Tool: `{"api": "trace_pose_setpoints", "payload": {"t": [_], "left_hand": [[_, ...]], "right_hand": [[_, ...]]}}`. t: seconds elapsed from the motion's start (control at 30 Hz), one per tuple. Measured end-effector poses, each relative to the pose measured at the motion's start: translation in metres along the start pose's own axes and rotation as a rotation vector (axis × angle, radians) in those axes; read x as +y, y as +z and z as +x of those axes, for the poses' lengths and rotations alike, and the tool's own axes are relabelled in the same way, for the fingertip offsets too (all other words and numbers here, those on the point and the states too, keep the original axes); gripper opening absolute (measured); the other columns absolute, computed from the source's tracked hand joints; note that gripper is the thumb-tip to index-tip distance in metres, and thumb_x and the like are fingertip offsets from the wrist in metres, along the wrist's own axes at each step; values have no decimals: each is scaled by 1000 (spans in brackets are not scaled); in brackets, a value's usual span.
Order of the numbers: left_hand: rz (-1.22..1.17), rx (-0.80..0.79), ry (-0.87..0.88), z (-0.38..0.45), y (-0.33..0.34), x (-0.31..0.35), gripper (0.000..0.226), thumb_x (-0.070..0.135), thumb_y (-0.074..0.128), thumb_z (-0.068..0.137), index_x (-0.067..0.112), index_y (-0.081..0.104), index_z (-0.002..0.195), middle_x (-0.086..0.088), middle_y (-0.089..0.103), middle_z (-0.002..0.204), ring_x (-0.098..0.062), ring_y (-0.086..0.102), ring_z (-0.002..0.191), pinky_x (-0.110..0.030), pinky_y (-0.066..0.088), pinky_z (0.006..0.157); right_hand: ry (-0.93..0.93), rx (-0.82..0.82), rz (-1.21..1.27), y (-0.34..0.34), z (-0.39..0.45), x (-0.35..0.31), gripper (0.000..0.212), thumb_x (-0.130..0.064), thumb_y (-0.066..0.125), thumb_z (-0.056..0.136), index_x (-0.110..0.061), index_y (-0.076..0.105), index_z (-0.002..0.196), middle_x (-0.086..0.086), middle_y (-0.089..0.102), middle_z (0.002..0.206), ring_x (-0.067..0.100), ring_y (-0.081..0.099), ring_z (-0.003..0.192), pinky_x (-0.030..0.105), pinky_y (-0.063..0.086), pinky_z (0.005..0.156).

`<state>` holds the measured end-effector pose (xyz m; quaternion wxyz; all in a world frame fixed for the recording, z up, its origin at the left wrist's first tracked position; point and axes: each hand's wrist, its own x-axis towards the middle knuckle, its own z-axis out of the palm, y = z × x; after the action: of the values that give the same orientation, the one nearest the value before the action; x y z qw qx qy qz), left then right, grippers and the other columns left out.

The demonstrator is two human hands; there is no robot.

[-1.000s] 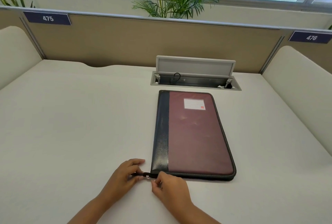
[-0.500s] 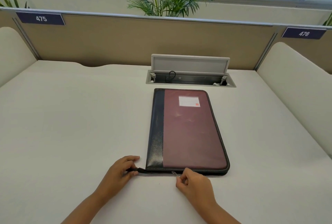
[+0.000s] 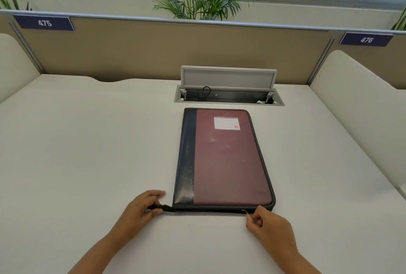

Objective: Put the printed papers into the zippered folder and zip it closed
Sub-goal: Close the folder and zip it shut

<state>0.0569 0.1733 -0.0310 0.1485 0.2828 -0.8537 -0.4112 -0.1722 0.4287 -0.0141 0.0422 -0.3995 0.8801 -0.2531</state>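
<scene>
A maroon zippered folder (image 3: 228, 159) with a dark spine strip and a white label lies flat and folded shut on the white desk (image 3: 87, 153). My left hand (image 3: 140, 210) pinches the black zipper tail tab (image 3: 163, 208) that sticks out at the folder's near left corner. My right hand (image 3: 270, 227) pinches the small metal zipper pull (image 3: 245, 211) on the near edge, close to the near right corner. No printed papers are in sight.
An open cable hatch (image 3: 228, 96) with a raised lid sits in the desk just behind the folder. A tan partition (image 3: 175, 49) with tags 475 and 476 lines the back, padded side dividers stand left and right, and a plant rises behind.
My right hand has drawn the zipper pull rightward along the folder's near edge, from the left corner to near the right corner. My left hand keeps hold of the tail tab.
</scene>
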Motion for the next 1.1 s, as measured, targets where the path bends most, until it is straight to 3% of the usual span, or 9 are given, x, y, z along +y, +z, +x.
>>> {"api": "trace_pose_setpoints", "payload": {"t": [0.13, 0.23, 0.3, 0.43, 0.53, 0.67, 0.9, 1.1], "left_hand": [[-37, -11, -47, -1, 1, 1, 27, 4, 67, 80, 29, 62, 71, 11, 63, 113, 7, 55, 102, -4, 41, 83], [-186, 134, -195, 6, 1, 10, 18, 14, 59, 87, 31, 65, 86, 10, 69, 102, 0, 62, 94, -10, 45, 79], [-201, 264, -253, 16, 8, 25, 11, 23, 54, 91, 30, 61, 96, 10, 65, 105, -11, 61, 99, -19, 44, 79], [20, 383, -146, 39, 43, 71, 35, 27, 53, 91, 13, 52, 122, -3, 56, 128, -22, 50, 120, -36, 38, 102], [186, 305, -142, 55, 76, 94, 55, 39, 48, 91, 10, 38, 137, -7, 40, 146, -25, 36, 135, -41, 30, 110], [441, 170, -289, 64, 95, 85, 69, 55, 29, 92, 21, 7, 147, 5, 4, 158, -24, 7, 145, -48, 15, 115], [482, 168, -274, 63, 96, 77, 66, 51, 31, 92, 24, 8, 147, 9, 6, 158, -20, 9, 145, -49, 16, 115], [475, 155, -267, 62, 96, 77, 64, 49, 33, 92, 27, 6, 147, 11, 7, 157, -21, 8, 145, -49, 14, 115]], "right_hand": [[8, -2, 17, -11, -1, 26, 42, -13, 85, 53, -22, 45, 53, -19, 34, 42, 7, 35, 45, 12, 34, 49], [26, 11, 81, -16, 3, 41, 35, -13, 82, 58, -23, 48, 55, -20, 37, 42, 3, 39, 45, 7, 34, 49], [26, 18, 101, -17, 6, 47, 33, -15, 80, 61, -25, 49, 57, -20, 39, 43, 1, 41, 46, 7, 34, 49], [8, 1, 108, -18, 11, 48, 33, -25, 79, 66, -32, 47, 58, -18, 42, 44, 2, 44, 49, 9, 36, 50], [15, 5, 126, -19, 12, 52, 34, -25, 79, 67, -30, 47, 57, -19, 40, 44, 2, 43, 48, 9, 35, 49], [13, -10, 126, -21, 15, 59, 28, -21, 78, 68, -18, 53, 57, -21, 41, 46, 2, 44, 49, 11, 34, 50], [96, 1, 131, -31, 25, 89, 37, -19, 79, 68, -28, 45, 56, -8, 55, 48, 6, 47, 53, 16, 36, 49], [149, -40, 176, -32, 59, 100, 27, -21, 76, 70, -25, 52, 58, -8, 57, 52, 4, 49, 54, 15, 38, 52]]}}
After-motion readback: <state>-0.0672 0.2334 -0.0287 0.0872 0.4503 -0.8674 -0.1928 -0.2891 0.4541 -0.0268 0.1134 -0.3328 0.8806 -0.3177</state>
